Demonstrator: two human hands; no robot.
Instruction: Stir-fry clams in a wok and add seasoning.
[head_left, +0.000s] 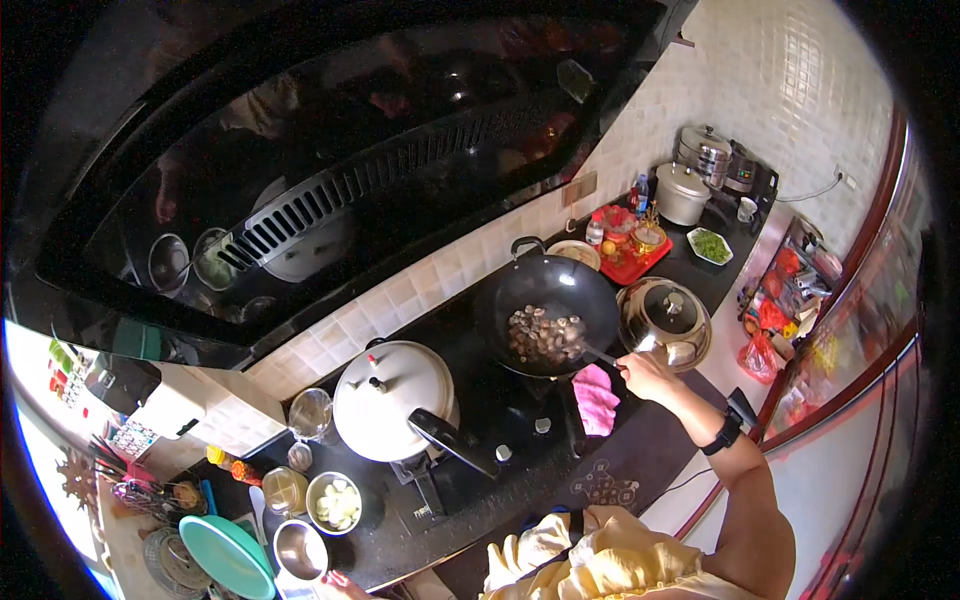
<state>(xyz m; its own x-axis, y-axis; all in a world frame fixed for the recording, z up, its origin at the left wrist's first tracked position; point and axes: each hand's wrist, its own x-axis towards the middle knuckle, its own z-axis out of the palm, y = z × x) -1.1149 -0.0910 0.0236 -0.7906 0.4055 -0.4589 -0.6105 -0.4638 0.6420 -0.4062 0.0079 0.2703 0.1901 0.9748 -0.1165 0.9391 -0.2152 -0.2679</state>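
Note:
My right hand (646, 375) grips the handle of a metal spatula (600, 355), whose blade reaches into a black wok (555, 277). Browned, chopped pieces of food (541, 335) lie in the wok's bottom, with a haze like steam near the blade. A pink cloth (595, 401) hangs by the wok's handle, just below my right hand. At the bottom edge, my left hand (343, 585) is partly cut off, close to a small steel bowl (301, 550). Whether it holds anything cannot be made out. Peeled pale cloves or pieces (337, 504) fill another steel bowl beside it.
A pressure cooker (394, 401) stands on the left burner, its black handle (442, 435) jutting frontward. Right of the wok lies a domed steel lid (667, 322). Behind are a red tray (637, 260) and a dish of chopped greens (709, 246). The range hood (337, 150) hangs above; a green basin (225, 555) sits lower left.

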